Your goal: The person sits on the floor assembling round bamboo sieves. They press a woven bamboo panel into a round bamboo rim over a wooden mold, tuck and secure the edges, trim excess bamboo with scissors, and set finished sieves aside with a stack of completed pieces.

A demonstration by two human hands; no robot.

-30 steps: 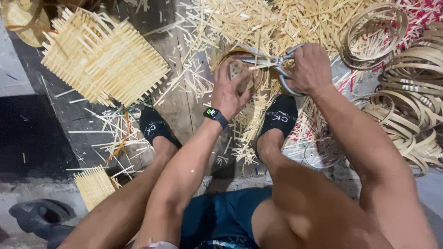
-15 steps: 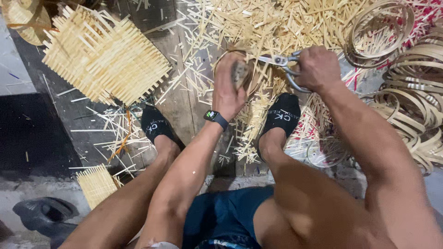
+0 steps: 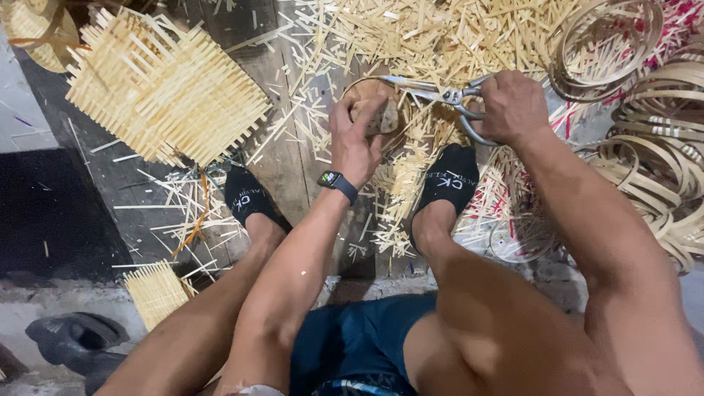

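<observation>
A seated worker's floor [image 3: 308, 169] lies buried in pale bamboo offcuts [image 3: 440, 37], with an untrimmed woven mat [image 3: 165, 92] to the left and stacked bamboo hoops [image 3: 660, 147] to the right, signs that trimming is well under way with more pieces seemingly waiting. Between two black-socked feet [image 3: 447, 180], the left hand [image 3: 356, 139] grasps a small round woven basket [image 3: 374, 110], holding it tilted just above the litter. The right hand [image 3: 510, 106] is clenched on the handles of steel shears [image 3: 433, 92], blades laid across the basket's rim, where ragged strip ends appear to remain uncut.
</observation>
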